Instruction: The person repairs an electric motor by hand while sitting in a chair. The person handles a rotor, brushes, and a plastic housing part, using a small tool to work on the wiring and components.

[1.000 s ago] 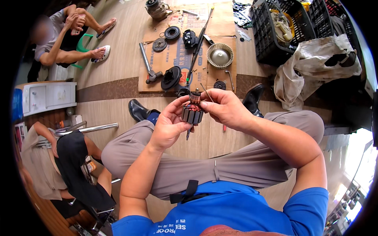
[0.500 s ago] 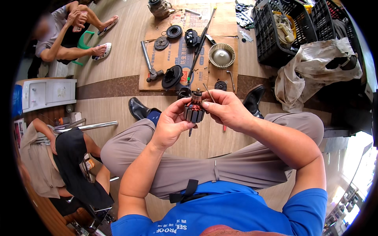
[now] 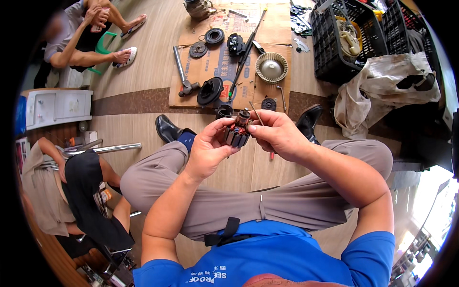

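My left hand [image 3: 206, 149] is closed round a motor armature [image 3: 236, 136], with fingers along its left side and the thumb at its lower end. Copper windings show between its dark slotted core and the commutator, which points up and slightly right. My right hand [image 3: 277, 133] is closed on a thin metal tool [image 3: 256, 113], its slender shaft slanting up past the fingers. A red end [image 3: 272, 156] shows beneath that hand, roughly in line with the shaft. My right fingertips meet the armature's right side by the windings; the exact contact is hidden.
Ahead, a flattened cardboard sheet [image 3: 205, 71] bears a hammer [image 3: 180, 71], a fan wheel [image 3: 271, 67], a black round housing [image 3: 210, 91] and several motor parts. Black crates [image 3: 330, 57] and a stained cloth [image 3: 377, 81] stand right. Two people sit left, near a white cabinet [image 3: 60, 109].
The armature has tilted, its commutator end leaning further right, and its lower shaft has gone out of sight. Both hands keep their grip. The view has shifted slightly.
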Demonstrator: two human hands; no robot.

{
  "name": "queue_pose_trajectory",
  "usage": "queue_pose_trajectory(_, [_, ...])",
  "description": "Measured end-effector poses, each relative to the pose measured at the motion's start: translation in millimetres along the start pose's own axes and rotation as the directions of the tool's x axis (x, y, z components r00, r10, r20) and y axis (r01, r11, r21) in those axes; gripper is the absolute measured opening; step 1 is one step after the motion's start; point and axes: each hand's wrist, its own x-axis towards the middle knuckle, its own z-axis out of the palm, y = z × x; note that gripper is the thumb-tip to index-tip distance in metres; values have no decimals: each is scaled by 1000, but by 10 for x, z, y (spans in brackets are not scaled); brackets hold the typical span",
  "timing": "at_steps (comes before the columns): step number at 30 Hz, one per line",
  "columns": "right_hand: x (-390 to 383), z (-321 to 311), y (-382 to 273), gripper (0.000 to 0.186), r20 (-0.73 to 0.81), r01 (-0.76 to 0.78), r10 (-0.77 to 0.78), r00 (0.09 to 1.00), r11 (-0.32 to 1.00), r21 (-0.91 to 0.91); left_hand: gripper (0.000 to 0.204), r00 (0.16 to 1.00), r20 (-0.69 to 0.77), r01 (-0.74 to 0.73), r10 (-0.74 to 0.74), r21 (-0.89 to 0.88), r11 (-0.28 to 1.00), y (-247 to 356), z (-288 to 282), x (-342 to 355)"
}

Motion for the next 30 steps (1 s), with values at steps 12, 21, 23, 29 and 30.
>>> queue_pose_trajectory(12, [3,9,1,35,24,0,1,1000,999,-32,58,999,-13,-37,37,38,999,-3,21,-5])
queue_pose_trajectory(21, [-5,14,-12,37,31,6,-5,1000,999,-49,58,1000,-24,10,-8,64,998,6,22,3])
queue_pose_trajectory(23, [-12,16,-20,38,24,-7,8,1000,999,-35,59,999,-17,48,-47,40,998,0,-16,-3])
queue_pose_trajectory(29, [-7,-1,-1,40,29,-14,14,999,1000,-3,60,994,-8,107,-107,-44,993,7,-5,2])
queue_pose_trajectory(30, [-7,3,-2,40,29,-14,15,999,1000,-3,60,994,-11,107,-108,-43,993,9,-5,-1])
